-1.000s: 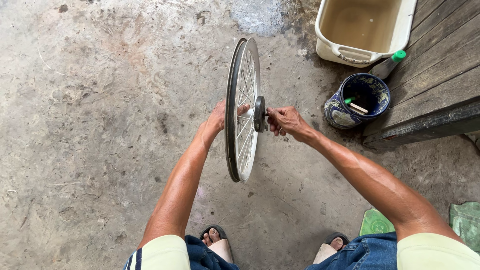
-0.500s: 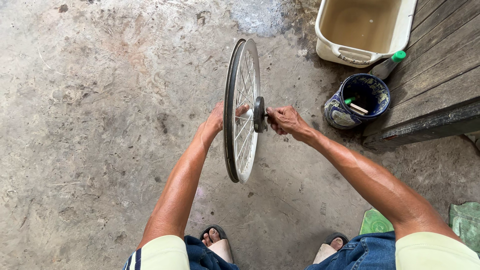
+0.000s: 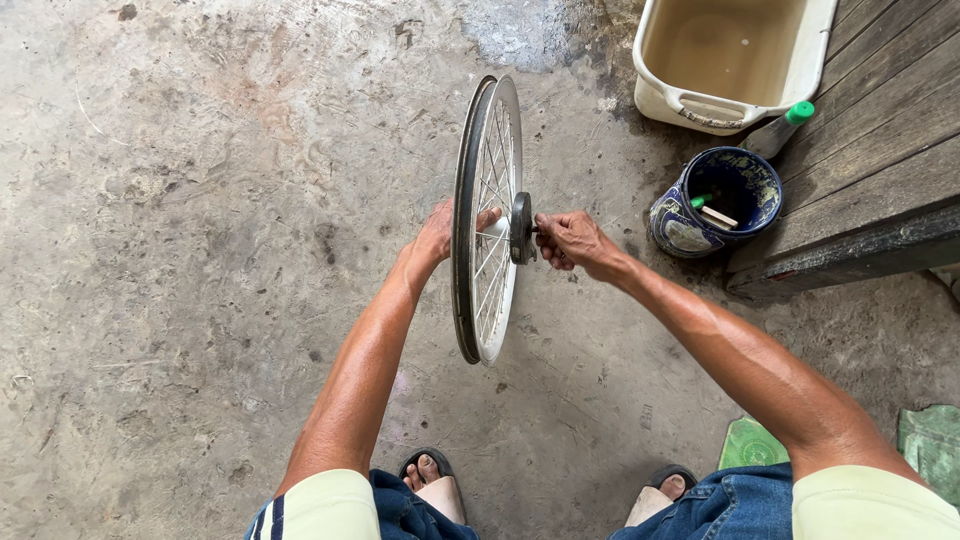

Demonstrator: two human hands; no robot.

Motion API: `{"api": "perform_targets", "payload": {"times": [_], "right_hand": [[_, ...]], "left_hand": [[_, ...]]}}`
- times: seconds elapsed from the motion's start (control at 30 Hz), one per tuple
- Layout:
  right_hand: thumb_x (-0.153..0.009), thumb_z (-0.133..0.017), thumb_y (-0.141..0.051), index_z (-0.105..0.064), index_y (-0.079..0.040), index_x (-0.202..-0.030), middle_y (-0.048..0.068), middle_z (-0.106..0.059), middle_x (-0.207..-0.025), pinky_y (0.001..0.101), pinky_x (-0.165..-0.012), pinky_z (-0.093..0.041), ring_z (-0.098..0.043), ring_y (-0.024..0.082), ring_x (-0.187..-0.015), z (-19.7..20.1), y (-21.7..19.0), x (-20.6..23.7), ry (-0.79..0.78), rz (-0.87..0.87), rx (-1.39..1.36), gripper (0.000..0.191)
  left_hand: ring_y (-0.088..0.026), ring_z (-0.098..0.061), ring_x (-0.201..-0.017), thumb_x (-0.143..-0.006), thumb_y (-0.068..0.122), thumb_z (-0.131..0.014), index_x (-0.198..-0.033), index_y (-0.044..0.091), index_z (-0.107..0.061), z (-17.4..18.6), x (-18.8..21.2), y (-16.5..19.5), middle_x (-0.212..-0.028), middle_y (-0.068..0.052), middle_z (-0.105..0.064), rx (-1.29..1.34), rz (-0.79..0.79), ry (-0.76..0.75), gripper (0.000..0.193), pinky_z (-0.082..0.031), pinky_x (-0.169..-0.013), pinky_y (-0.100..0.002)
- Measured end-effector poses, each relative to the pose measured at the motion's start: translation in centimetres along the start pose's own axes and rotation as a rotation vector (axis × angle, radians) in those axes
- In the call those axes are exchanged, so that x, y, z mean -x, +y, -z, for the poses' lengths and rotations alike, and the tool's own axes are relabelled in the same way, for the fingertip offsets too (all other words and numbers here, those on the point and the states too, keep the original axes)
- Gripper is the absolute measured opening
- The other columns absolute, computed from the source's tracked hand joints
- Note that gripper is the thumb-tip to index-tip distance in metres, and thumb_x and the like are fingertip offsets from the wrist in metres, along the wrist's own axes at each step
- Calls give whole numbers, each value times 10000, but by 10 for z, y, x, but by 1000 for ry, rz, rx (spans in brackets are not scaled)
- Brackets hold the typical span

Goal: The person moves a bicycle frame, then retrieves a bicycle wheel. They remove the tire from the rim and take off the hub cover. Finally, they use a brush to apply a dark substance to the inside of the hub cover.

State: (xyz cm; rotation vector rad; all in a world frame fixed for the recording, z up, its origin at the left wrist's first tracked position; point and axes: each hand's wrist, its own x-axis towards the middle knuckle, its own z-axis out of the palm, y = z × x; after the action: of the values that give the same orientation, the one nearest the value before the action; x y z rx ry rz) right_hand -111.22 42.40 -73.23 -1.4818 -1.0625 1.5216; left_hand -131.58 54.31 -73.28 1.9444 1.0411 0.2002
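The 2 hands held a spoked bicycle wheel (image 3: 487, 215) upright: the left hand (image 3: 440, 235) gripped its hub, the right hand (image 3: 570, 240) clamped the axle end beside a blue can (image 3: 720, 205).

A stained grey concrete floor (image 3: 200, 250) carries a cream plastic tub (image 3: 700, 100) of murky water, a blue patterned can (image 3: 690, 225) just beside dark wooden planks (image 3: 880, 150), and the person's sandalled feet (image 3: 430, 480).

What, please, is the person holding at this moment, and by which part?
A bicycle wheel, upright, held at its hub: left hand on the far side, right hand gripping the axle end beside the dark sprocket.
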Motion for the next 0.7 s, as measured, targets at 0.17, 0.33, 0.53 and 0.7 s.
{"api": "perform_targets", "payload": {"times": [0.17, 0.33, 0.53, 0.7], "right_hand": [[-1066, -472, -518, -616, -70, -774, 28, -565, -575, 248, -348, -394, -518, 108, -440, -5, 2, 1, 77, -183, -14, 554], [-1017, -522, -406, -651, -117, -854, 3, -634, -618, 236, -378, -458, -602, 94, -489, 1, -6, 2, 33, -155, 21, 356], [-1070, -485, -443, -607, -83, -804, 1, -529, -559, 240, -330, -354, -448, 90, -415, -1, 0, 1, 69, -216, -56, 464], [-1075, -437, -469, -618, -69, -778, 5, -538, -554, 228, -334, -361, -468, 83, -414, -2, -2, 3, 77, -279, -56, 530]], "left_hand": [[-225, -594, -577, -862, 649, -660, -679, 103, -680, 0, 0, -2, -575, -74, -597, -4, 8, -7, 576, -489, -574, -455], [-241, -579, -565, -888, 675, -625, -678, 81, -678, 0, -3, -3, -571, -108, -582, -56, -6, -31, 632, -474, -568, -474], [-268, -630, -618, -893, 584, -625, -777, 63, -685, -1, -5, 3, -639, -139, -649, -105, -44, -3, 537, -492, -615, -490], [-287, -639, -646, -901, 569, -605, -805, 60, -688, -1, -4, 5, -677, -147, -662, -134, -8, -32, 525, -503, -640, -491]]}}
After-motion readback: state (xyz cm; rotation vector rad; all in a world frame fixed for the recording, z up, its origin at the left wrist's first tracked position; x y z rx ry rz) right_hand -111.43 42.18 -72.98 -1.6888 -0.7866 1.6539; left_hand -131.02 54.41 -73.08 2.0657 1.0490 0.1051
